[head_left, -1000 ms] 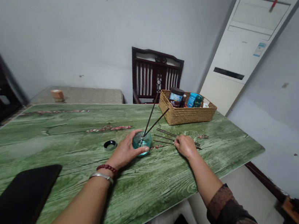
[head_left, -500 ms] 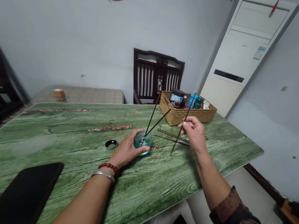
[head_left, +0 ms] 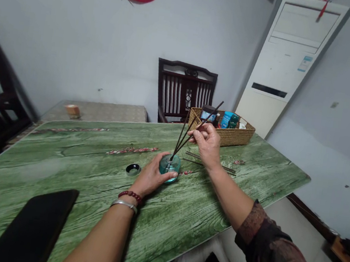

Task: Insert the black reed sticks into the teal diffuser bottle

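Note:
A small teal glass bottle [head_left: 169, 165] stands on the green wood-grain table [head_left: 91, 180]. My left hand [head_left: 151, 178] is wrapped round its near side, steadying it. Two dark reed sticks [head_left: 180, 137] lean out of its neck. My right hand [head_left: 207, 141] pinches a third dark stick [head_left: 211, 114], whose lower end is at the bottle's mouth and whose upper end slants up to the right. A few more loose sticks [head_left: 218, 167] lie on the table right of the bottle.
A black round cap [head_left: 133, 169] lies left of the bottle. A wicker basket [head_left: 235, 134] with jars and bottles sits at the far right. A black flat object [head_left: 33, 228] lies near the front left. A dark wooden chair [head_left: 185, 91] stands behind the table.
My right hand picked a stick from the loose pile, lifted it and carried it left to the bottle's mouth. My left hand stayed on the bottle.

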### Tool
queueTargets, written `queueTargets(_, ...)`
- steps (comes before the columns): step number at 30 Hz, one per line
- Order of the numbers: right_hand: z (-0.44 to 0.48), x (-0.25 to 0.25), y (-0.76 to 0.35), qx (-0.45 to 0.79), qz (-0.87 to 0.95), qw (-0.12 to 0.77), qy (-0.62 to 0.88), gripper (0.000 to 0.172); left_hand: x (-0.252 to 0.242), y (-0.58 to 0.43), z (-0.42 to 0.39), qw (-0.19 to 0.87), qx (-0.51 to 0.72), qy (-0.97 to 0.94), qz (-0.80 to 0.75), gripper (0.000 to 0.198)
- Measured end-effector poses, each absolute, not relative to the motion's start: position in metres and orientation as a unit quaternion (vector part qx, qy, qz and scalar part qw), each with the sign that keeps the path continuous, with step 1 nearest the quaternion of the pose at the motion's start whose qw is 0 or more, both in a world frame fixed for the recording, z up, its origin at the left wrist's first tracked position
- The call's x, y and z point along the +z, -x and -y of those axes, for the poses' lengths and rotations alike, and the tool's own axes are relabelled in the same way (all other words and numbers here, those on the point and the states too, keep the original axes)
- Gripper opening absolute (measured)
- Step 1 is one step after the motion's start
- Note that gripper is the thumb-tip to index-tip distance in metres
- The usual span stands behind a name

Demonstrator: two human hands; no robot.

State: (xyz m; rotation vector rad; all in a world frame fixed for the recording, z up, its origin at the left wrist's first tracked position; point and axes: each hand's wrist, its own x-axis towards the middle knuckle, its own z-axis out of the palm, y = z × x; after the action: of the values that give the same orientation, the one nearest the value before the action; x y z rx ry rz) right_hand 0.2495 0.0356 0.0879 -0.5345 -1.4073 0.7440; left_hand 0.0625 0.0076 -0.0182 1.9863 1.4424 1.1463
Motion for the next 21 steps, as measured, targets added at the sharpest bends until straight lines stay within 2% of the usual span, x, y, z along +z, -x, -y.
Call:
queueTargets(6,-0.047,0.076,-0.236,0.326,0.65,0.628,0.277,0.021,-0.016,-0.063,-0.006,0.214,0.419,-0.719,-0.512,0.07)
queueTargets(13,-0.046,0.067,-0.233,0.231,0.731,0.523,0.372,0.007,-0.019,-0.062,-0.009,0.21,0.429,-0.717,-0.507,0.069)
queueTargets(19,-0.032,0.061,-0.27,0.136,0.762,0.471,0.423,0.014,-0.019,-0.062,-0.008,0.216,0.422,-0.719,-0.508,0.07)
queueTargets(21,-0.032,0.053,-0.29,0.09,0.769,0.42,0.474,0.015,-0.017,-0.063,-0.007,0.216,0.418,-0.715,-0.517,0.07)
